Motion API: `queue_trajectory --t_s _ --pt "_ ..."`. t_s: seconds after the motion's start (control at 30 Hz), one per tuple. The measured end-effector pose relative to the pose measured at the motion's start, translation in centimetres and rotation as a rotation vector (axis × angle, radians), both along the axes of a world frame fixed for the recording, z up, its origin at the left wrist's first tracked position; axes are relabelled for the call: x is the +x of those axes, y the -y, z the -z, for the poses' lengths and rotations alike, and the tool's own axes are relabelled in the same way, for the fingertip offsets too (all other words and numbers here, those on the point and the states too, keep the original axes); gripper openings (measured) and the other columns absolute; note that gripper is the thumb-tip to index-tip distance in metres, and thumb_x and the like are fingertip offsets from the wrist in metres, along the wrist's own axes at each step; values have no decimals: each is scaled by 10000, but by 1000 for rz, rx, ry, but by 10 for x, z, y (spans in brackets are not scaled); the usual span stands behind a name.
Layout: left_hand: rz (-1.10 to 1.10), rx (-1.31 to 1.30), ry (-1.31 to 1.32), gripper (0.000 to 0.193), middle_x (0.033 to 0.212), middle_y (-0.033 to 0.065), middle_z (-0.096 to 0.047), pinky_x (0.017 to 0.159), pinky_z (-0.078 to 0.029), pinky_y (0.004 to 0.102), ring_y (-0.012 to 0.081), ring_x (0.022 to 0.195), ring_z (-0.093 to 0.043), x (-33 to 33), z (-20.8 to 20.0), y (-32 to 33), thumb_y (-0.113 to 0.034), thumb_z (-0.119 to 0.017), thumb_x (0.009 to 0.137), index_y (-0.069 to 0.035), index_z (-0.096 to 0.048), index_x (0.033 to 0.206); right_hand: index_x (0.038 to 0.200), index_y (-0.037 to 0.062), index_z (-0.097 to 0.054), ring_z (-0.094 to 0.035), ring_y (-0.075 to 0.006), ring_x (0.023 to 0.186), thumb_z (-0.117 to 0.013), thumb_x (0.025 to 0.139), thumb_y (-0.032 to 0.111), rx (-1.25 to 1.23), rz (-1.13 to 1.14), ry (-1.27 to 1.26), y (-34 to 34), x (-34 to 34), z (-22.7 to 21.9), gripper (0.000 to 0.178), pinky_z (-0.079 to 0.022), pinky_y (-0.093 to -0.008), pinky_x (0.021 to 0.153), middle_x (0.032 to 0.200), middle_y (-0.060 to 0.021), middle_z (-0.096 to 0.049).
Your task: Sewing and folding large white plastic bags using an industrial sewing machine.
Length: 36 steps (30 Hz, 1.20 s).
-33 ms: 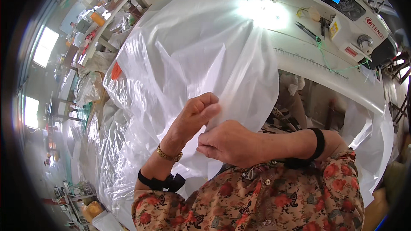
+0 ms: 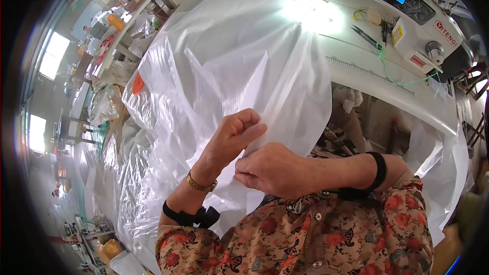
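Note:
A large translucent white plastic sheet [image 2: 214,61] drapes from the sewing machine's bed down over the table's near edge. Its far right part runs up to the lit needle area [image 2: 311,12]. At the sheet's near edge, my left hand [image 2: 235,135] is closed with thumb and fingers pinching the plastic. Just below and to its right, my right hand [image 2: 272,170] is curled in a fist on the same edge; its fingertips are mostly hidden. The two hands are close together, slightly apart.
The white sewing machine [image 2: 407,30] with a lit display stands at the far right. Black thread snips [image 2: 367,37], green thread [image 2: 383,63] and a ruler scale [image 2: 369,75] lie by it. Crumpled plastic [image 2: 135,173] heaps on the left; more sheet [image 2: 438,158] hangs at right.
My left thumb has shifted slightly to the right and that hand has risen a little. My right hand and the sheet look almost unchanged.

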<state>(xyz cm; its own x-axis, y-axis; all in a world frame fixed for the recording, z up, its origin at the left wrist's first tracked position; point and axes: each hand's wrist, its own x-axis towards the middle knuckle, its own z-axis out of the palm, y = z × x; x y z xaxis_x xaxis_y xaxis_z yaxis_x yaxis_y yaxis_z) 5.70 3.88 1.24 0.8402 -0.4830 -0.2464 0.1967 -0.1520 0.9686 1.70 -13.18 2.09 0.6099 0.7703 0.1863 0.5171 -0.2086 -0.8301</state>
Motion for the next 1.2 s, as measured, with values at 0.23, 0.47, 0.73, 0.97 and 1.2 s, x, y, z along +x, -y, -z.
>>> queue_trajectory --t_s 0.23,0.47,0.73,0.97,1.2 --pt "-212 326 489 117 639 -103 -467 508 -298 169 -16 588 -389 29 -59 -17 -48 -629 910 -13 -592 805 1172 7 -586 -633 -244 994 -612 906 62 475 679 104 29 42 22 274 -509 -328 801 1099 -124 -648" --pt "89 459 710 64 618 -51 -443 505 -301 198 20 577 -369 30 -113 6 -10 -619 871 -1 -582 819 904 -21 -630 -571 -372 1005 -613 777 131 242 374 137 -82 76 62 199 -444 -440 861 1035 -217 -612" --pt "190 352 656 64 644 110 -554 527 -426 313 215 520 -492 2 -40 20 -34 -611 848 -10 -564 810 821 49 -647 -626 -286 852 -622 773 111 -354 -16 550 24 55 73 82 -516 -384 754 817 -127 -633" --pt "23 253 477 58 616 90 -489 531 -399 280 150 529 -440 -22 23 29 -29 -611 858 4 -564 859 728 44 -485 -524 -212 570 -726 817 161 -33 898 417 106 7 85 283 -443 -346 516 652 -68 -513" --pt "-62 127 307 91 620 51 -487 535 -394 255 74 572 -431 -28 21 35 -50 -622 882 14 -559 864 869 -11 -549 -512 -57 686 -684 889 200 219 1010 -689 93 -7 98 251 -441 -258 591 732 -11 -590"
